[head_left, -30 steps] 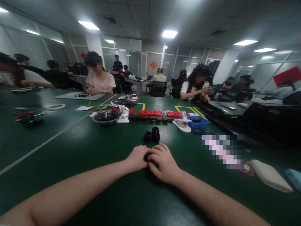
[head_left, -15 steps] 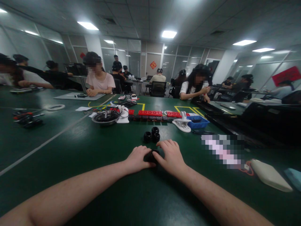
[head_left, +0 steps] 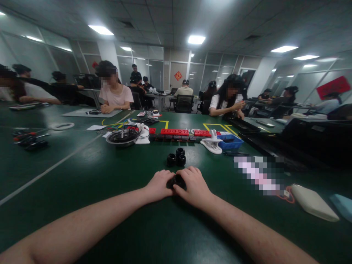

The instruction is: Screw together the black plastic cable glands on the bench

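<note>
A shiny black round part with a dark opening is held between my hands, low over the green table. My left hand is closed round its left side. From the right, my right hand grips it with thumb and curled fingers, which hide much of it. Just beyond my fingers stand three similar black round parts, grouped close together and touching or nearly so. Their exact kind I cannot make out.
Farther back lie a metal bowl with dark items, a red strip, a white clamp and a blue bin. Tools lie left; a cream case lies right. Other people sit across the table.
My right hand has come down and closed in on the black part. The part appears turned, with its opening now more visible. The three grouped parts stay in place.
</note>
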`<act>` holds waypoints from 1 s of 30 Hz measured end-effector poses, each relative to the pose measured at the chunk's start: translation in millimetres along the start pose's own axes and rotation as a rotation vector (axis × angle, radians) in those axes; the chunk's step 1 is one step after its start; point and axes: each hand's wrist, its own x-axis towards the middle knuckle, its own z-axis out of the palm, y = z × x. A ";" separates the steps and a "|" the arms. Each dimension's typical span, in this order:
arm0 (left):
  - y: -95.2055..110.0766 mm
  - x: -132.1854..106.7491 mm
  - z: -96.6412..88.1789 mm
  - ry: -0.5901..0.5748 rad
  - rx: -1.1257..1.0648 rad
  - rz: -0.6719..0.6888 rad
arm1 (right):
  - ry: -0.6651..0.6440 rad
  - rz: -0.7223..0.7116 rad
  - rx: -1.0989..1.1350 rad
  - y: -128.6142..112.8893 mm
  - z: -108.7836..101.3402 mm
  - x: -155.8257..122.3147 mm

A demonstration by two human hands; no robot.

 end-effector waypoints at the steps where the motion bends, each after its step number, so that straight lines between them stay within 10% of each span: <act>1: -0.2 0.2 0.2 -0.001 -0.002 -0.003 | -0.004 -0.014 0.010 -0.2 0.4 -0.4; 30: 0.9 -0.2 1.2 0.034 -0.066 -0.028 | -0.016 -0.231 0.205 -7.0 -2.5 -9.4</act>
